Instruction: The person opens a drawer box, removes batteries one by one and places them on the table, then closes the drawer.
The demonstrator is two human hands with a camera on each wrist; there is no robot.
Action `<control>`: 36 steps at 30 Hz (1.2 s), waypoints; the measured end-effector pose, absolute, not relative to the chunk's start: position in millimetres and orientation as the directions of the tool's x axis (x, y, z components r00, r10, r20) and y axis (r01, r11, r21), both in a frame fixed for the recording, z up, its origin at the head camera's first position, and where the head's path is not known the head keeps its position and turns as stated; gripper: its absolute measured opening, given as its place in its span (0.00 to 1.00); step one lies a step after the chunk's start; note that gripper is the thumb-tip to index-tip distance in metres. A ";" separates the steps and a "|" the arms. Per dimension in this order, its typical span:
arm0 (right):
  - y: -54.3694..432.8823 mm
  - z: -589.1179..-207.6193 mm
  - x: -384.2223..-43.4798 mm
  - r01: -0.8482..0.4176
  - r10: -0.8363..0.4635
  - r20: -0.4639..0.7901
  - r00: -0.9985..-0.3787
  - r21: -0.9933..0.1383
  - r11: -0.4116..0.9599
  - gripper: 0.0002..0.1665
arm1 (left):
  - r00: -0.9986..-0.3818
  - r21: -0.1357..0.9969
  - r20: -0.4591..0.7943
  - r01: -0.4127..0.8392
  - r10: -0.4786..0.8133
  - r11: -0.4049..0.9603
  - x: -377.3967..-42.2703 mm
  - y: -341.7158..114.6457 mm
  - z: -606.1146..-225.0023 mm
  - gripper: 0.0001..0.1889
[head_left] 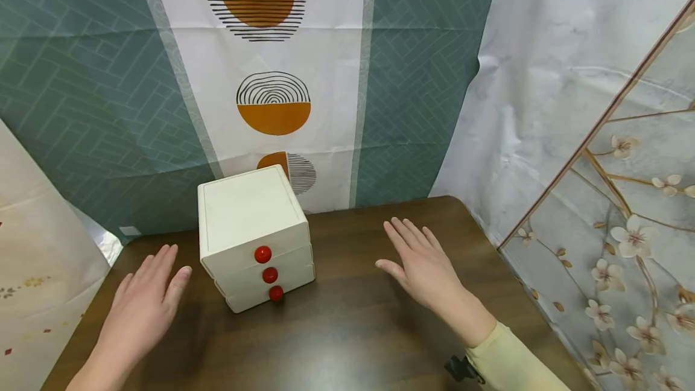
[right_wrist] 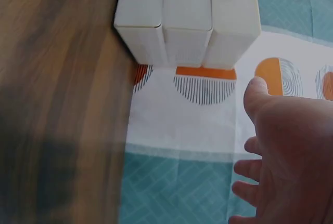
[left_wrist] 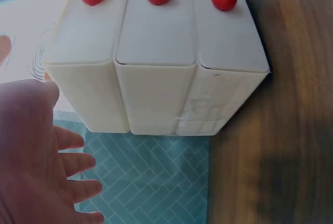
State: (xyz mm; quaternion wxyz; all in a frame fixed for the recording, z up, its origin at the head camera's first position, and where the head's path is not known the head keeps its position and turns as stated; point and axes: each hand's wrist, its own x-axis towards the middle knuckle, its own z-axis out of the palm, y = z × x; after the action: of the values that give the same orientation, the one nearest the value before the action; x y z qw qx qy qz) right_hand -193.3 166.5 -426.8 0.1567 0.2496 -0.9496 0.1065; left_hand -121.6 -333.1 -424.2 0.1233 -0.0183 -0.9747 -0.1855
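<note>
A white box of three stacked drawers (head_left: 252, 210) stands on the brown table, turned at a slight angle. Each drawer front carries one round red knob (head_left: 269, 275), and all three drawers look closed. My left hand (head_left: 142, 300) hovers beside the box on its left, fingers straight, apart from it and holding nothing. On the other side, well off to the right of the box, my right hand (head_left: 426, 270) is held with fingers extended and thumb out, also holding nothing. Both wrist views show the drawer box (left_wrist: 156, 96) (right_wrist: 187, 42) beyond the hands, untouched.
The dark wooden table (head_left: 336, 318) ends at a back edge close behind the box. A teal and white patterned curtain (head_left: 423, 107) hangs behind it. A floral cloth (head_left: 624, 294) lines the right side, and a pale cloth (head_left: 38, 282) hangs at the left.
</note>
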 end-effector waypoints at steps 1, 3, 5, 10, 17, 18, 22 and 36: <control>164.0 -425.8 -194.2 -0.516 -0.449 0.355 -0.820 -0.122 0.848 0.50 | -0.967 0.367 0.254 0.087 -0.010 0.926 -122.3 -333.1 -423.2 0.38; 158.3 -423.6 -196.2 -0.535 -0.466 0.360 -0.808 -0.118 0.837 0.50 | -0.963 0.387 0.270 0.101 -0.009 0.916 -124.2 -332.8 -421.5 0.37; 152.7 -421.6 -198.2 -0.551 -0.482 0.362 -0.798 -0.113 0.827 0.49 | -0.959 0.410 0.282 0.114 -0.007 0.905 -126.6 -332.1 -419.8 0.36; 138.8 -416.7 -203.1 -0.586 -0.520 0.352 -0.778 -0.107 0.803 0.50 | -0.963 0.479 0.270 0.132 -0.003 0.868 -132.8 -328.3 -413.9 0.36; 118.9 -409.7 -210.2 -0.623 -0.561 0.336 -0.756 -0.107 0.775 0.49 | -0.963 0.496 0.269 0.136 -0.003 0.858 -139.6 -319.9 -404.5 0.36; 116.1 -408.8 -211.0 -0.628 -0.566 0.337 -0.752 -0.103 0.772 0.49 | -0.962 0.492 0.273 0.139 -0.001 0.859 -140.3 -318.7 -403.5 0.36; 105.1 -405.7 -213.6 -0.642 -0.583 0.336 -0.739 -0.090 0.762 0.48 | -0.959 0.480 0.283 0.150 0.009 0.864 -141.9 -315.0 -400.6 0.36; 68.7 -390.8 -224.3 -0.695 -0.636 0.336 -0.695 -0.085 0.714 0.48 | -0.946 0.489 0.322 0.203 0.041 0.849 -151.7 -308.6 -398.5 0.35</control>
State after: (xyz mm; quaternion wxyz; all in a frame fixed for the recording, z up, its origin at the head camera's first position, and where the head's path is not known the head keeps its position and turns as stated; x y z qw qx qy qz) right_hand -224.3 68.7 -390.8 0.1424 0.3638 -0.9147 0.1033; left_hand -151.7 -308.6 -398.5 0.1515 -0.0640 -0.9494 -0.2675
